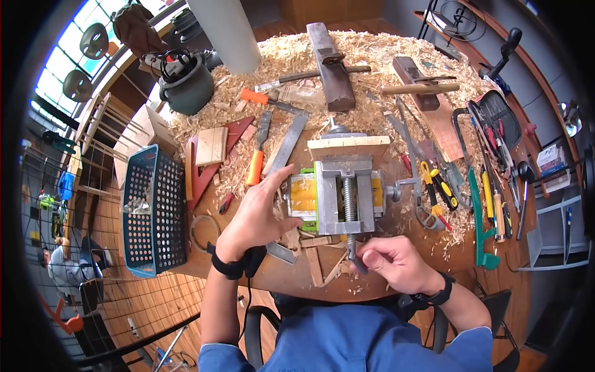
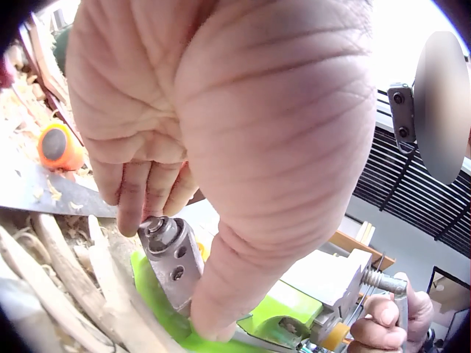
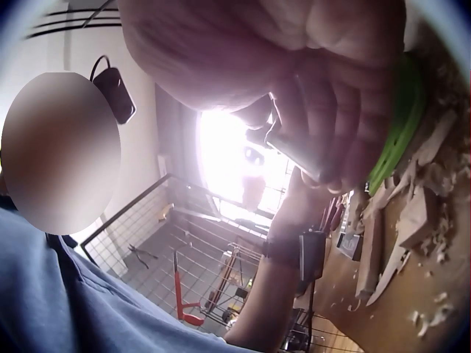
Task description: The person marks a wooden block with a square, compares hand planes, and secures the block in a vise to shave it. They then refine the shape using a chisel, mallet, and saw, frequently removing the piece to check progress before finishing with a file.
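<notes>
A grey metal vise (image 1: 330,201) with a threaded screw (image 1: 348,195) and a bright green base (image 2: 291,305) is on the bench before me. A pale wooden board (image 1: 349,146) lies across its far end, along the jaw. My left hand (image 1: 255,211) is at the vise's left side, its fingers extended and thumb spread apart. In the left wrist view, fingers and thumb straddle a metal end block (image 2: 173,261), the thumb against the green base. My right hand (image 1: 396,263) grips the vise's small crank handle (image 1: 357,263) at the near end of the screw.
Shavings cover the bench's far side, with wooden planes (image 1: 338,84) and an orange-handled chisel (image 1: 255,166). A blue perforated basket (image 1: 139,242) stands left. Pliers (image 1: 443,186) and a green-framed saw (image 1: 477,211) lie right. Wood offcuts (image 1: 314,266) sit near the front edge.
</notes>
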`<state>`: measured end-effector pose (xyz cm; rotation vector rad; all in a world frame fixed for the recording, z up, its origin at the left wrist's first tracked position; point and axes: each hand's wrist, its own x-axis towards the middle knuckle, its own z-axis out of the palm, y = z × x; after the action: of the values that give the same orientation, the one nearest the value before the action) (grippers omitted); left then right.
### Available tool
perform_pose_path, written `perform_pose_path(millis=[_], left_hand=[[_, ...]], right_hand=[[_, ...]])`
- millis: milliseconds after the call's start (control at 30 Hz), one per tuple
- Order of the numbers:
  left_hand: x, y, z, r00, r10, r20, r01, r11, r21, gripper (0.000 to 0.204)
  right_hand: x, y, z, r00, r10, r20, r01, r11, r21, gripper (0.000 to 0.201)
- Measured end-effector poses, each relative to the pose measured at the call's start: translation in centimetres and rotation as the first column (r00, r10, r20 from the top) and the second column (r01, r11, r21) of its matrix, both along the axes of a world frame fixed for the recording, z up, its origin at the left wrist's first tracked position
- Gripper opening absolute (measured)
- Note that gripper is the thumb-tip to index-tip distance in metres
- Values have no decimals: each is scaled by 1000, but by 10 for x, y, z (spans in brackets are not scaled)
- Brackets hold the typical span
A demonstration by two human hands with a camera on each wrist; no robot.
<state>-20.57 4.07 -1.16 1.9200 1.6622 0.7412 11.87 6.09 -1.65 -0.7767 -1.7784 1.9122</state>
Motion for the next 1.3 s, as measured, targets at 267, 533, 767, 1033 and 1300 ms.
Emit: perform_pose_path(millis=[267, 533, 767, 1033, 1300], left_hand=[[5, 2, 10, 997, -53, 63, 54, 999, -7, 104], [6, -1, 10, 995, -89, 42, 92, 994, -57, 88], [6, 7, 8, 989, -142, -32, 141, 989, -43, 89], [6, 9, 13, 995, -101, -17, 100, 994, -44, 88], [33, -57, 40, 962, 207, 179, -223, 972, 71, 50]], right_hand=[[-15, -3, 10, 988, 152, -6, -137, 868, -477, 53], [-14, 5, 0, 981, 192, -36, -179, 811, -558, 59], [-25, -2, 46, 888, -136, 439, -154, 812, 563, 53], [-58, -8, 75, 984, -174, 31, 42, 398, 916, 14], [-49, 6, 55, 983, 8, -184, 177, 235, 956, 19]])
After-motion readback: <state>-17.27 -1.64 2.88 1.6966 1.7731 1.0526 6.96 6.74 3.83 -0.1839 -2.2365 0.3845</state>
